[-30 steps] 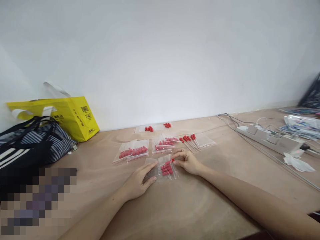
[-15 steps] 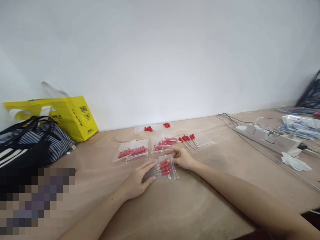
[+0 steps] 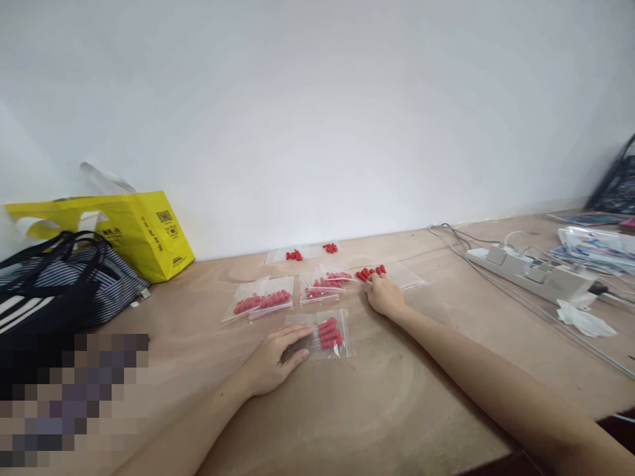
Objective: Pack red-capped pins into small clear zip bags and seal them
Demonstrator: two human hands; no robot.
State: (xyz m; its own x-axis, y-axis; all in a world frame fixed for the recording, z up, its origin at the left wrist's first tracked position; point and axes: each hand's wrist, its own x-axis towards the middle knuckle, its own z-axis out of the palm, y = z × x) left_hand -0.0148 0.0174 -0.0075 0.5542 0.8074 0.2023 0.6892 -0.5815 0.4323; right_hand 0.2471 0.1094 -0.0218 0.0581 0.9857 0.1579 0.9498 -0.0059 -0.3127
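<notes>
Near the middle of the table lies a clear zip bag (image 3: pixel 343 320) holding several red-tipped sticks (image 3: pixel 330 334). My left hand (image 3: pixel 280 357) rests at the bag's left side, fingers and thumb apart, touching it. Farther right, my right hand (image 3: pixel 385 295) is over several loose red-tipped sticks (image 3: pixel 371 272); its fingers are bent over their pale shafts, and whether it grips any is hidden. Behind my left hand are filled clear bags (image 3: pixel 271 301), and more filled bags (image 3: pixel 317 288) lie between these and the loose sticks.
At the back, two small groups of red pieces (image 3: pixel 294 255) lie on clear plastic. A yellow bag (image 3: pixel 143 231) and a striped black bag (image 3: pixel 116 281) stand left. On the right are a power strip (image 3: pixel 536 277), cables, a crumpled white tissue (image 3: pixel 585 319) and plastic packets (image 3: pixel 598 246).
My right hand has left the right edge of the middle bag and moved right and away to the loose sticks. That bag now lies flatter, with my left hand still at it.
</notes>
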